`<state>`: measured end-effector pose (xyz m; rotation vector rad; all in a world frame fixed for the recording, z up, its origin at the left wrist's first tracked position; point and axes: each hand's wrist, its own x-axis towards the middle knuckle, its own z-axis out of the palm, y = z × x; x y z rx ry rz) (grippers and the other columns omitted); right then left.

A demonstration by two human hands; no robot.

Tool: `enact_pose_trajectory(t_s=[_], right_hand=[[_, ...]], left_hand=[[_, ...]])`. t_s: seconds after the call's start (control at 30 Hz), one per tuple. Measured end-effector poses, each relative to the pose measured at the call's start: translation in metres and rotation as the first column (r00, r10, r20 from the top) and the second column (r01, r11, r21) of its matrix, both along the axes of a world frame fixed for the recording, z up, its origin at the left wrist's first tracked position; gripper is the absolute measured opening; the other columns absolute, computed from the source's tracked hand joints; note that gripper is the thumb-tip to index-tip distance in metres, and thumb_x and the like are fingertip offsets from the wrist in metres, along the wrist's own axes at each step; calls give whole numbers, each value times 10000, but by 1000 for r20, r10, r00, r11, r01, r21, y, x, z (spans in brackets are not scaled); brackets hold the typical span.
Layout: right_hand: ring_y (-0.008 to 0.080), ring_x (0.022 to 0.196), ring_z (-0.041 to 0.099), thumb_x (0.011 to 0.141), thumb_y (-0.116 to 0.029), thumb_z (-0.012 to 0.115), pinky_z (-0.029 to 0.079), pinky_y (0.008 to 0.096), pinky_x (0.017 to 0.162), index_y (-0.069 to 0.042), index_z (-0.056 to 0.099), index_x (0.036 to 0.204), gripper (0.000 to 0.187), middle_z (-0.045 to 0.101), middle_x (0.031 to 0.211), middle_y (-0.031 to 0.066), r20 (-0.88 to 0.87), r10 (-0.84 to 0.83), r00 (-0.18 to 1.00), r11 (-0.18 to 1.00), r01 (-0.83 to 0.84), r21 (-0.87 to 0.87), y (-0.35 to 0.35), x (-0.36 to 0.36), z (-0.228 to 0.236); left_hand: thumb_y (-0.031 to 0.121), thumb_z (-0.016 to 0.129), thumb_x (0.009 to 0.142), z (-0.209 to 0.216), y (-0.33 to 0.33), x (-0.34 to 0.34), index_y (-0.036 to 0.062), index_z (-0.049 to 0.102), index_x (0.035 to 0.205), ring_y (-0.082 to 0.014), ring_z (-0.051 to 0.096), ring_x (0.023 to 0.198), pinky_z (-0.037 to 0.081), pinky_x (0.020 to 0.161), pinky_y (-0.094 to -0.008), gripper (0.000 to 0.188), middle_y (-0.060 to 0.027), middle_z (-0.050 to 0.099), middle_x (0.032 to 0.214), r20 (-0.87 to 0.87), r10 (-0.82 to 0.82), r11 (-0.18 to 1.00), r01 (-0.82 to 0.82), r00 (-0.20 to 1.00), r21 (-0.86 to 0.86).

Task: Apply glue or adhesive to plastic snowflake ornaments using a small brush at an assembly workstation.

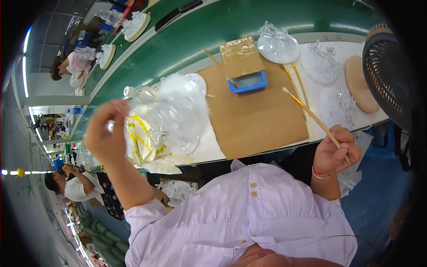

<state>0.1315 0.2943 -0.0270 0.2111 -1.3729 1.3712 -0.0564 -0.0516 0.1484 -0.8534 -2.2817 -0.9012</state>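
Note:
In my right hand (338,151) is a slim wooden-handled paintbrush (316,116), its pale bristles pointing up and left over the cardboard sheet (258,120). My left hand (106,131) is raised at the left with its fingers curled, blurred by motion. It seems to grip the end of a clear plastic ornament (175,104) with a round base, smeared by movement. Beneath that lie a crumpled white and yellow cloth (140,138) and other clear pieces. A blue tray (247,83) on the cardboard holds liquid, partly covered by a taped cardboard piece (242,57); another brush (220,66) leans in it.
Clear ornaments on round bases (279,48) stand along the back and right. More brushes (299,82) lie beside the cardboard. A black fan (389,84) occupies the right end. A white-capped bottle (129,91) is behind my left hand. Other people work at the far left.

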Motion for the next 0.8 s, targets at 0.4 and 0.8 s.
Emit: enact_pose_trajectory(t_s=[0.4,0.8], right_hand=[[170,657,447,991,-218,481,380,293,595,-67,426,1107,199,548,867,145,305,-95,948,969,18,247,7,15,-11],[195,484,433,885,-260,549,321,310,453,-16,509,673,326,491,578,96,219,-173,960,985,165,55,-12,-8,2]], left_hand=[[228,632,826,-66,109,-267,125,693,969,-355,643,881,499,775,-452,186,-152,686,915,-40,256,867,-248,966,-433],[361,691,822,-57,99,-219,72,542,1257,-374,594,1059,480,898,-440,543,-210,633,1113,148,74,846,17,986,-533]])
